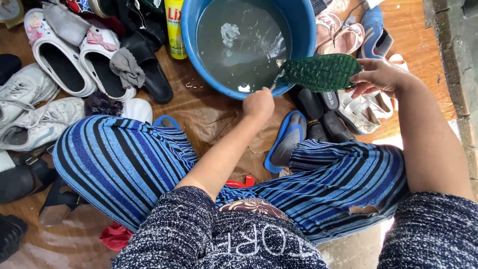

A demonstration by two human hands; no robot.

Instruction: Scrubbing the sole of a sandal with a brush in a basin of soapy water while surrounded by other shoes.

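The right hand (377, 77) is gripping a green sandal (320, 72) by one end, sole turned up, and is holding it level over the near rim of the blue basin (191, 30), probably so that drips are falling back into the grey water rather than onto the floor (413, 45). The left hand (258, 103) is clenched around a small brush (277, 79), whose handle is mostly hidden in the fist; its tip is meeting the sandal's other end, right at the basin's edge. Holding the sandal at one end is leaving most of the ridged sole bare for the brush.

The person is squatting, striped knees spread wide, with a blue slipper (286, 142) showing between them.

Room is tight. White clogs (74, 60), black sandals and grey sneakers (35, 114) are crowding the floor to the left of the basin, with a yellow bottle (174, 30) standing against its left wall. More sandals (338, 35) and dark shoes are packed to its right. The only open path for the arms is the gap between the knees, straight toward the basin.
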